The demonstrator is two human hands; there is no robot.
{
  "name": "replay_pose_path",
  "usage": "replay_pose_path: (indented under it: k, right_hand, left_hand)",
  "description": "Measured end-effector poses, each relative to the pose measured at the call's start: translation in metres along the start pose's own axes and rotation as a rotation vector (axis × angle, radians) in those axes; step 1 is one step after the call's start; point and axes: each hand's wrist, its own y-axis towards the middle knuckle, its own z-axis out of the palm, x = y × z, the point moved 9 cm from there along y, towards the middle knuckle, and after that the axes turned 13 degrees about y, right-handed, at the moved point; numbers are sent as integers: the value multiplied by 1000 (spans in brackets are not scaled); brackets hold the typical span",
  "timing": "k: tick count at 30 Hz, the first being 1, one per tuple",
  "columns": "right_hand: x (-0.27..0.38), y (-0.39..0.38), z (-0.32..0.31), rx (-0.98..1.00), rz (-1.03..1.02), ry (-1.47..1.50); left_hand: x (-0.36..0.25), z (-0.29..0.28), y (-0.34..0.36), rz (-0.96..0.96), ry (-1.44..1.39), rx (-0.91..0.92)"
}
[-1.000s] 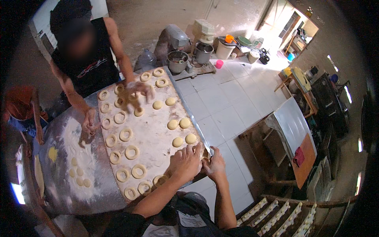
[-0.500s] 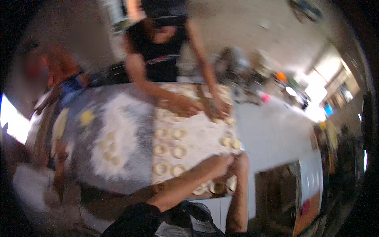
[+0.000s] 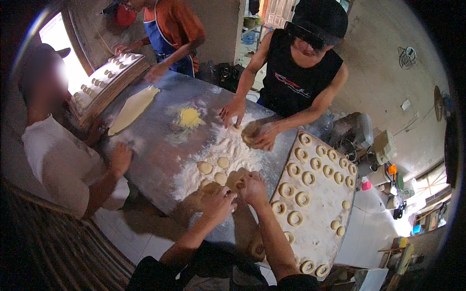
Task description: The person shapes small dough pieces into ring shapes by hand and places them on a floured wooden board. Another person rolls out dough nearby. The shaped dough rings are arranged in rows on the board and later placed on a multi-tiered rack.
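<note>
Both my hands are at the near end of the white flour patch [image 3: 232,149] on the dark table. My left hand [image 3: 218,207] has its fingers curled in; what they hold, if anything, is hidden. Close by on the right, my right hand [image 3: 253,188] is bent over with its fingers closed, their contents also hidden. Just beyond and left of them, several flat dough rounds [image 3: 205,168] lie on the flour. Across the table, a co-worker's hand [image 3: 262,137] and their other hand [image 3: 233,113] work at the far edge of the flour.
On the right, a floured board [image 3: 315,228] carries several dough rings [image 3: 303,199] and small dough balls [image 3: 335,225]. A long dough sheet [image 3: 134,109] and a yellow mound [image 3: 190,118] lie farther left. Stacked trays [image 3: 107,87] stand far left, near two other people.
My view has swung, putting the board farther right. My hands have gone from above the board to the floured table. The opposite co-worker's hands have also left the board for the flour.
</note>
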Motion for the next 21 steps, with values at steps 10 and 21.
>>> replay_pose_path:
  k: [10,21]
  right_hand:
    - [3,-9,-23,17,455,906]
    - [51,9,-54,-392,149,532]
  left_hand:
    - [15,-64,34,-177,-691,52]
    - [-18,-105,44,51,-502,-331]
